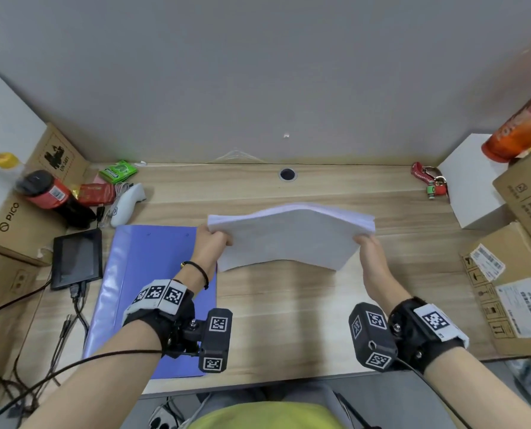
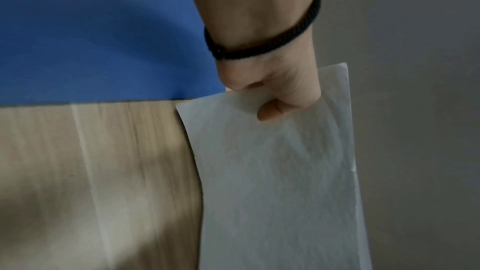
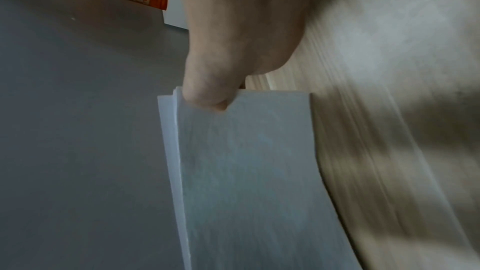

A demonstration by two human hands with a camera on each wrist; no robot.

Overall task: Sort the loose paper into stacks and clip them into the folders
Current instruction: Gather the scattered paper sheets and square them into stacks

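Observation:
A stack of white paper [image 1: 289,236] is held up above the wooden desk [image 1: 289,320], its middle arched upward. My left hand [image 1: 213,239] pinches its left edge, thumb on the near face [image 2: 270,110]. My right hand [image 1: 368,247] pinches its right edge, thumb [image 3: 205,93] on the paper [image 3: 246,171]. In the left wrist view the paper [image 2: 280,171] hangs free of the desk. A blue folder [image 1: 153,280] lies flat on the desk at the left, under my left forearm; it also fills the upper left as the blue folder [image 2: 91,38].
At the back left are a PICO carton [image 1: 13,218], a dark bottle [image 1: 51,193], a white controller [image 1: 125,205], a green packet [image 1: 119,171] and a black tablet [image 1: 78,258] with cables. Cardboard boxes [image 1: 517,274], a white box [image 1: 471,187], an orange bottle [image 1: 521,125] and keys [image 1: 431,181] stand right.

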